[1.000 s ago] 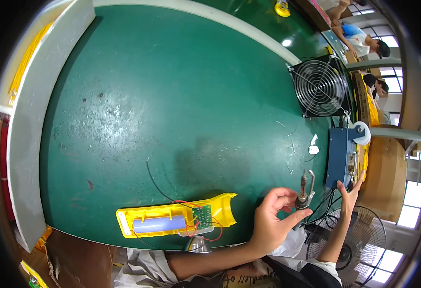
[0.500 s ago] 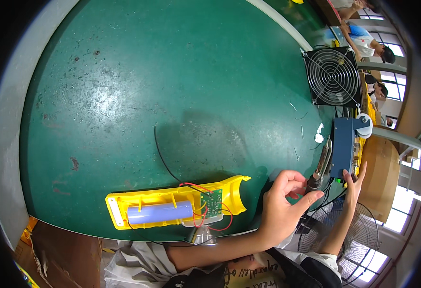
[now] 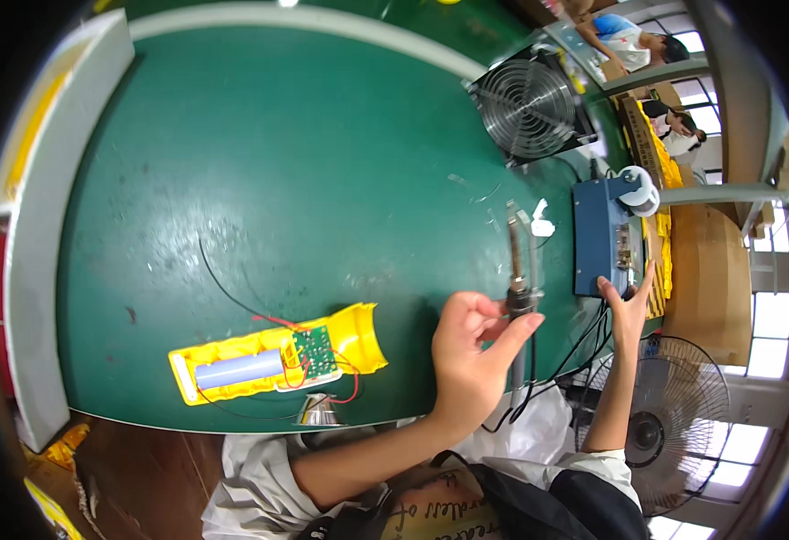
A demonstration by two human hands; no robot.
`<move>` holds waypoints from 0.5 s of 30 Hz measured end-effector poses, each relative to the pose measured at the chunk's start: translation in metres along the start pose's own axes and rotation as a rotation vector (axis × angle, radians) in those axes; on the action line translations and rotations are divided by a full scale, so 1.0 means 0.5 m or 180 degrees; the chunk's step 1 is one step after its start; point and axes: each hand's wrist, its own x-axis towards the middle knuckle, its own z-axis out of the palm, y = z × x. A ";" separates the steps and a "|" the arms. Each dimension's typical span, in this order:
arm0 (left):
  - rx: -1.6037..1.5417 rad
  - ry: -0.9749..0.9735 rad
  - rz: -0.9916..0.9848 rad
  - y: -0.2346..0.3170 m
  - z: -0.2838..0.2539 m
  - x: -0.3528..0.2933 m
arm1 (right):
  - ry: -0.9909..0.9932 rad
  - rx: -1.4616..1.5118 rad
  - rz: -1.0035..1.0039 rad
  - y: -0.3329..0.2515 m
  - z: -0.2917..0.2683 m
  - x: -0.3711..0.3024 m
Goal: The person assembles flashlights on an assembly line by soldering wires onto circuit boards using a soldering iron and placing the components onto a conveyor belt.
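Observation:
My left hand (image 3: 480, 360) is closed around a soldering iron (image 3: 517, 292), with its metal tip pointing away from me and a thin guide alongside. My right hand (image 3: 628, 310) has thumb and fingers spread against the near end of a blue soldering station box (image 3: 597, 238), which carries a white solder reel (image 3: 639, 191). To the left lies a yellow plastic housing half (image 3: 358, 337), holding a purple cylindrical battery (image 3: 239, 369) and a green circuit board (image 3: 314, 349) with red and black wires. A silver cone-shaped reflector (image 3: 320, 410) sits at the table's near edge.
A black fan with a round wire guard (image 3: 527, 110) stands at the far right of the green table (image 3: 277, 171). Beside the box lies a crumpled white scrap (image 3: 543, 219). Black cables (image 3: 583, 346) hang near a standing fan (image 3: 651, 432). Other people sit beyond, at upper right.
The view has shifted, so the table's things appear further left. The left hand still holds the soldering iron, now further from the box. More of the box's front panel shows beside the right hand.

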 end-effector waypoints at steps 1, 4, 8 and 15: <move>0.0030 0.0022 0.0046 -0.001 0.001 0.000 | 0.0066 0.0099 0.0062 0.006 -0.003 -0.003; 0.0203 0.0126 0.0032 -0.001 -0.008 -0.004 | 0.0426 -0.0366 -0.0409 0.005 -0.006 -0.026; 0.0616 0.0482 -0.0021 0.004 -0.007 -0.006 | 0.0527 -0.0108 -0.1075 -0.071 -0.030 -0.080; 0.1180 0.0419 0.0271 0.024 -0.003 -0.011 | -0.0562 0.0727 -0.1378 -0.068 0.078 -0.028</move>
